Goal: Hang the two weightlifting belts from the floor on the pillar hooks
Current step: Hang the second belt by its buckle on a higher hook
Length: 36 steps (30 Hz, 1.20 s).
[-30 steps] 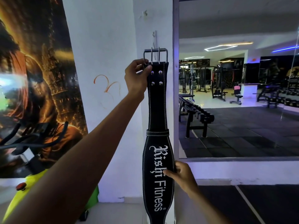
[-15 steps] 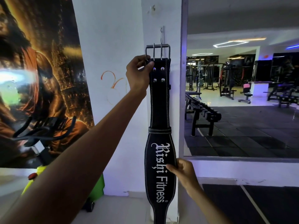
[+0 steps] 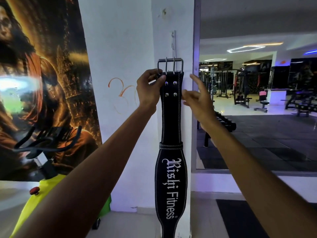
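We are standing before the white pillar (image 3: pixel 171 23), with a large poster (image 3: pixel 42 74) on the wall to its left and a mirror (image 3: pixel 257 100) framed hard against its right edge. Against the pillar face we are holding one black weightlifting belt (image 3: pixel 171 177) upright, its wide lettered part hanging low and its tail reaching toward the floor. We are judging this as the hanging step for the first belt; no second belt is showing.

Our left hand (image 3: pixel 149 93) is gripping the belt's top left edge, thumb and fingers closed on the leather. Our right hand (image 3: pixel 197 100) is spread loose just beside the belt's right edge, holding nothing.

The steel buckle (image 3: pixel 170 65) is sitting below the thin metal hook strip (image 3: pixel 173 42), not yet on it. Next, we are needing to lift the buckle frame and drop it over a hook prong. Room is lying open above and left; the mirror frame is crowding the right.
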Available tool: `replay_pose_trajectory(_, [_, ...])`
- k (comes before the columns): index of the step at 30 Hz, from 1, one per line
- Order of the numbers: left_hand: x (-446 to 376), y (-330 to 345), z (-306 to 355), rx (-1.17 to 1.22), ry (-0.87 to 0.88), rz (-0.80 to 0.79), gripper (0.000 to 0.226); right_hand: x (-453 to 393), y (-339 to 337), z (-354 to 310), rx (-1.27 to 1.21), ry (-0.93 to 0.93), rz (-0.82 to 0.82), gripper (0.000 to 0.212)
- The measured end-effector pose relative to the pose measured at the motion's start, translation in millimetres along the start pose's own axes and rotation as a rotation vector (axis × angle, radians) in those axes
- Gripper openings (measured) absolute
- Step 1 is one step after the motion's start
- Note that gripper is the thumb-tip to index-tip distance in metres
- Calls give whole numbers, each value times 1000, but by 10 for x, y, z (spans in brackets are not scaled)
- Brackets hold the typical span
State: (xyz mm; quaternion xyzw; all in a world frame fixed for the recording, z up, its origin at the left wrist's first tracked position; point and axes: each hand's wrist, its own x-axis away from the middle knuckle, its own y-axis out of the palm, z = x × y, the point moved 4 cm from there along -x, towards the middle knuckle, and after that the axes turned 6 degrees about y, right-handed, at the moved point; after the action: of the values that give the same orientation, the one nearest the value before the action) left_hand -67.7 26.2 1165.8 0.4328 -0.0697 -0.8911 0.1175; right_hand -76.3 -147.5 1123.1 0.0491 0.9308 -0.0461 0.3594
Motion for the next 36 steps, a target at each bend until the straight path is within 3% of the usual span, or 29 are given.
replay_pose_trajectory(13, [74,-62,-134,74,-77,-6,33,-357,295,-340,-91,6,103,23])
replay_pose_trajectory(18, [53,-60,-178,106,-156,-165,45,-473,237,-353,-158,-1,139,21])
replay_pose_trajectory(26, [784,-250,-923,-214,-155,-355,13,-688,116,-387,-170,-24,206,22])
replay_pose_trajectory(31, [1342,-391,-1241,-12,-319,-312,19,-736,111,-416,-184,-42,212,20])
replay_pose_trajectory(36, [1845,-464,-1528,-16,-405,-368,12,-743,119,-368,-167,-26,220,19])
